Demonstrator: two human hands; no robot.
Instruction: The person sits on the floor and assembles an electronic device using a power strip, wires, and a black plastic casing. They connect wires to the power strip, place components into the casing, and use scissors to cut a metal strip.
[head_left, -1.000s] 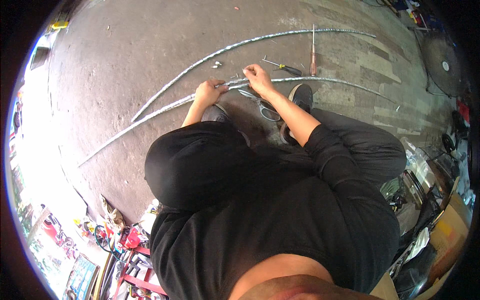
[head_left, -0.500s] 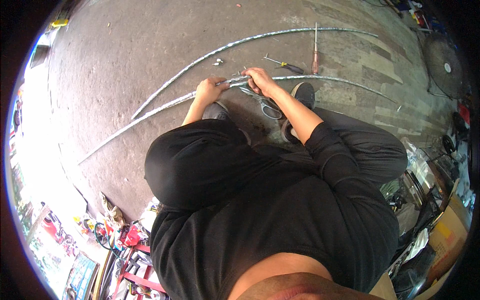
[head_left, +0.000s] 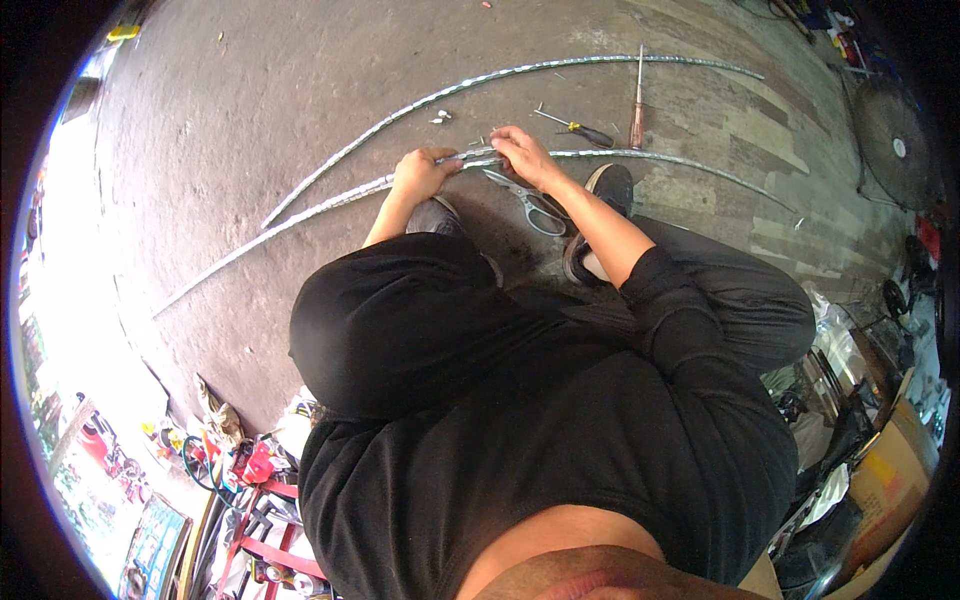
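Observation:
I crouch over a concrete floor in black clothes and dark shoes. My left hand (head_left: 420, 174) grips a long silvery metal strip (head_left: 300, 214) that lies across the floor. My right hand (head_left: 522, 155) pinches the same strip a little to the right, where it continues as a thin curved length (head_left: 680, 162). Silver scissors (head_left: 532, 204) lie on the floor just below my right hand. A second long silvery strip (head_left: 450, 93) curves farther away.
A screwdriver with a black-and-yellow handle (head_left: 575, 126) and a long red-handled tool (head_left: 638, 100) lie beyond the strips. Small metal bits (head_left: 440, 117) sit near the far strip. Tools and clutter (head_left: 240, 470) crowd the lower left; boxes and gear (head_left: 880, 420) the right.
My right hand has shifted slightly along the near strip, closer to my left hand. My left hand keeps its grip in the same place.

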